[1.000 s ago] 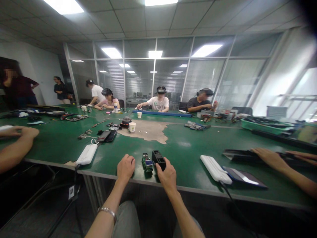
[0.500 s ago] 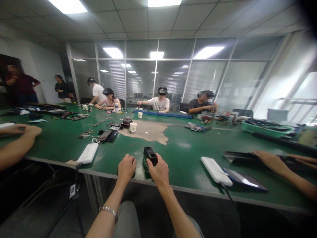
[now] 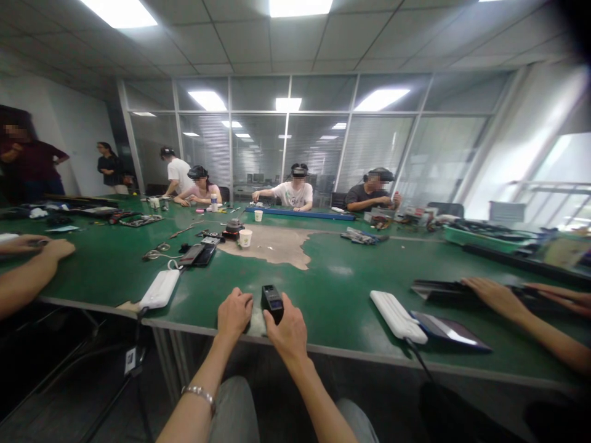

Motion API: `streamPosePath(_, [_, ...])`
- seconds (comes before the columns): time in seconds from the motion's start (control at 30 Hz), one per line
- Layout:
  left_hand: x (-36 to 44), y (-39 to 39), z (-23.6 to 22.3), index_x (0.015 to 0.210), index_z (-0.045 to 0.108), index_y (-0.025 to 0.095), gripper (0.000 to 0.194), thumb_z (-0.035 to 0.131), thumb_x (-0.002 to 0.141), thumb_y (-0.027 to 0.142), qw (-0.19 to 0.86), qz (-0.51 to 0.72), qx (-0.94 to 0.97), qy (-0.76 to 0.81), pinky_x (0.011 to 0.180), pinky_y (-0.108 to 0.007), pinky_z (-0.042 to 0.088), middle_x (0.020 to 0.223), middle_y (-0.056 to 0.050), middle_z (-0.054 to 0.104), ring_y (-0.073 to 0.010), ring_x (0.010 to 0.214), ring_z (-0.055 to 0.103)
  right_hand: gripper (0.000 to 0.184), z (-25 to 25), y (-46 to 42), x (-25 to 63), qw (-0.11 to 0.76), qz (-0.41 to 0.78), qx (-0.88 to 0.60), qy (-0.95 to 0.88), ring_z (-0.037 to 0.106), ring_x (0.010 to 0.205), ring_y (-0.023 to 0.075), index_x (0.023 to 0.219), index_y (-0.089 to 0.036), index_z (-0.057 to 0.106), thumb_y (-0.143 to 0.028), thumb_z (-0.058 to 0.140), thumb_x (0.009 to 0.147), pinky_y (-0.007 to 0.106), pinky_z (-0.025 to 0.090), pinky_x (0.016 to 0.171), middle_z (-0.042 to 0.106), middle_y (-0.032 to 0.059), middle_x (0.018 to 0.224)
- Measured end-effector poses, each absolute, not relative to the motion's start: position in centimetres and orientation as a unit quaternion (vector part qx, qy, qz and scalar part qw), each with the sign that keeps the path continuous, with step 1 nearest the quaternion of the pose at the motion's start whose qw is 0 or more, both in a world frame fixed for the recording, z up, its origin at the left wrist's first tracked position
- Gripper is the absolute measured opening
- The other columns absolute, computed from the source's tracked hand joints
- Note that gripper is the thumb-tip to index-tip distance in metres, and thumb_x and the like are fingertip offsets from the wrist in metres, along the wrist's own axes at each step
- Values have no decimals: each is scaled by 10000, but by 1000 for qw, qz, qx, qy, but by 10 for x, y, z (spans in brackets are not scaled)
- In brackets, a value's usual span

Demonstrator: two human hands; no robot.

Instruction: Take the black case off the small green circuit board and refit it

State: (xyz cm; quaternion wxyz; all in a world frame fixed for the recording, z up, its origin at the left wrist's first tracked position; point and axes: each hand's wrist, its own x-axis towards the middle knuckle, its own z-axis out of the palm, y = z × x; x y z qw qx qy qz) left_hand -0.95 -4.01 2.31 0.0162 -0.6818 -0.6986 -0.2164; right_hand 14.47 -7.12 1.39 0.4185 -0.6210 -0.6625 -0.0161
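My right hand [image 3: 290,326] is wrapped round a small black boxy device [image 3: 271,298] near the table's front edge. A bluish, screen-like patch shows on the device's upper face, and my thumb lies along its near side. Just to the left, my left hand [image 3: 234,312] rests at the table edge with its fingers curled in. Whatever those fingers may hold is hidden. The two hands are apart, with a narrow strip of green table [image 3: 337,301] between them.
White power packs with cables lie left [image 3: 159,288] and right [image 3: 398,316], the right one beside a dark tablet [image 3: 450,331]. Ahead are a paper cup [image 3: 245,238] and phones [image 3: 199,252]. Co-workers' hands work at the left [image 3: 58,249] and right [image 3: 496,298]; others sit opposite.
My right hand has turned the black device, so its bluish patch now shows and its green lower side no longer does. My left hand stays curled in place. The view has shifted slightly.
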Motion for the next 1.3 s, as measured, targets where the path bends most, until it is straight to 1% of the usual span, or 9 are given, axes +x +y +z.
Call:
streamPosePath(0.1, [-9,-39,22,1090,668,332,302,441,918,431,17,-211,-689,-693,705,-230,402,1017,-38,539,-139,878,563,737,7,-70,145,455,-22,-591,-666,542,1088,304,1420,-78,352,-431,577,813,409,414,936,557,177,1284])
streamPosePath(0.17, [-9,-37,23,1065,681,325,308,432,920,433,15,-207,-689,-694,709,-232,407,1023,-41,535,-137,872,566,747,3,-69,145,473,-17,-579,-663,539,1088,298,1428,-80,335,-454,565,824,417,411,948,551,176,1291])
streamPosePath(0.3, [-4,-33,26,1022,695,304,299,441,910,414,-8,-190,-681,-708,713,-241,416,1033,-50,537,-145,868,581,695,-5,-65,146,485,-23,-572,-662,552,1065,294,1379,-79,409,-504,533,844,435,421,935,574,189,1252])
streamPosePath(0.4, [4,-32,26,991,697,277,284,444,902,369,5,-185,-647,-739,712,-260,412,1021,-65,539,-168,882,585,683,-9,-64,146,489,-34,-576,-654,557,1062,290,1347,-66,445,-525,524,848,434,428,925,591,201,1216])
streamPosePath(0.5, [9,-35,22,1013,672,252,292,417,910,349,62,-210,-635,-741,738,-283,402,1002,-77,535,-192,913,570,649,-10,-64,146,489,-29,-580,-651,558,1061,291,1318,-69,476,-519,522,853,430,423,928,599,198,1197])
streamPosePath(0.67, [8,-39,20,1052,652,250,288,426,909,356,55,-221,-643,-732,769,-287,392,1012,-78,529,-187,913,556,582,-9,-66,145,486,-16,-590,-644,568,1024,285,1272,-93,520,-504,513,861,414,429,904,621,177,1153])
streamPosePath(0.87, [7,-40,21,1064,659,244,297,436,907,363,53,-224,-635,-737,775,-278,390,1004,-76,535,-183,922,555,612,-6,-67,145,482,-9,-592,-646,564,1013,289,1276,-98,514,-522,541,835,401,433,883,626,171,1135])
streamPosePath(1.03, [6,-38,19,1039,682,249,308,434,906,373,43,-232,-637,-734,781,-284,392,1009,-79,542,-184,915,556,524,-3,-67,145,481,14,-597,-641,574,986,274,1244,-130,544,-476,528,851,380,431,866,641,144,1106])
streamPosePath(1.3, [9,-37,20,1034,689,257,287,463,896,366,39,-229,-625,-746,796,-298,390,1018,-85,542,-195,949,541,520,7,-62,143,501,60,-598,-623,594,968,275,1229,-139,563,-471,547,829,368,430,861,659,132,1063])
